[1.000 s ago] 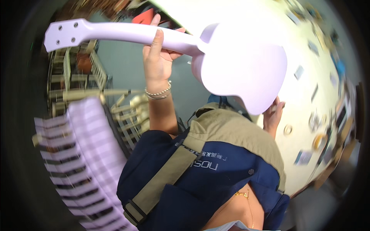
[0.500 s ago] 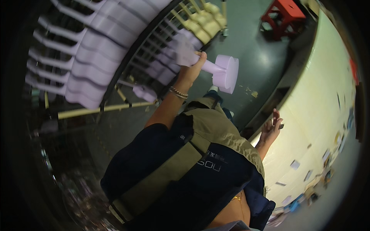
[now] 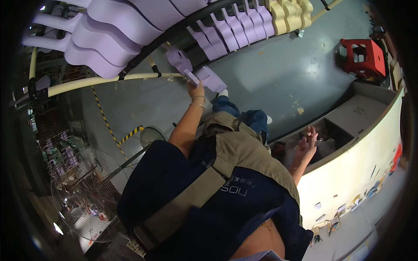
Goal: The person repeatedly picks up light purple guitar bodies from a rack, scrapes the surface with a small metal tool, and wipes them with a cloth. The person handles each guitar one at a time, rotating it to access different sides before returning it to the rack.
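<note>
My left hand (image 3: 196, 90) is closed on the neck end of a lilac ukulele body (image 3: 212, 80), held out low past my feet. Right beside it, another lilac ukulele body (image 3: 177, 60) hangs at the end of a rack rail. My right hand (image 3: 306, 148) is over the open compartment of a bench, its fingers partly curled and partly raised. Something small and greyish shows at its fingertips, too small to name.
Large lilac ukulele bodies (image 3: 109, 35) hang in a row at upper left, with smaller lilac ones (image 3: 237, 28) and yellow ones (image 3: 289, 16) beyond. A yellow rack pipe (image 3: 96, 83) crosses at left. A fan (image 3: 93, 195), a red stool (image 3: 363, 57) and a pale bench (image 3: 348, 174) stand around me.
My left hand has lowered and moved left with the lilac ukulele body, now beside the rack's end. My view has turned, and the right hand stays near the bench.
</note>
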`<state>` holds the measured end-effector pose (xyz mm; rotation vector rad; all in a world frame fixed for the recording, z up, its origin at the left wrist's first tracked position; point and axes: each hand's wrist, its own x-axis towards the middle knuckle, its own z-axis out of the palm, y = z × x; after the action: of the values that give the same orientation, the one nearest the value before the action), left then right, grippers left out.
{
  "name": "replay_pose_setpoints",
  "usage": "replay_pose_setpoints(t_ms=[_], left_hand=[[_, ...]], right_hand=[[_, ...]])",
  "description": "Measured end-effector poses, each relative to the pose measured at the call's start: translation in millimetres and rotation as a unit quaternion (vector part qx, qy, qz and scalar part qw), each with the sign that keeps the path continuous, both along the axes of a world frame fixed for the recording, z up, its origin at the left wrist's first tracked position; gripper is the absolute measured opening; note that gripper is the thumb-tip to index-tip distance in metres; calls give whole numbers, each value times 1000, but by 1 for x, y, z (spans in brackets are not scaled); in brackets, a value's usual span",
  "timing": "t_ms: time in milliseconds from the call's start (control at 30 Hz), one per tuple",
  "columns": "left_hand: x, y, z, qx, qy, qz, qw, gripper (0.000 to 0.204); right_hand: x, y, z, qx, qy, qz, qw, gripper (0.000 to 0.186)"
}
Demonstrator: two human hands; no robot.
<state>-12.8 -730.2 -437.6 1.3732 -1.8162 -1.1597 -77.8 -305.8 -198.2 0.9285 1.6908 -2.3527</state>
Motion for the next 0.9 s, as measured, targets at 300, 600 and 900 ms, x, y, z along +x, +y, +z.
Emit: replay_pose_setpoints(t_ms=[300, 600, 900], left_hand=[[-31, -174, -30, 12, -64, -170, 983, 21], [-135, -281, -60, 42, -97, -265, 958, 28], [-167, -315, -50, 12, -142, -260, 955, 36]], right_hand=[[45, -112, -20, 4, -67, 33, 997, 31], [73, -144, -10, 117, -71, -64, 989, 27], [86, -170, -16, 171, -153, -11, 973, 29]])
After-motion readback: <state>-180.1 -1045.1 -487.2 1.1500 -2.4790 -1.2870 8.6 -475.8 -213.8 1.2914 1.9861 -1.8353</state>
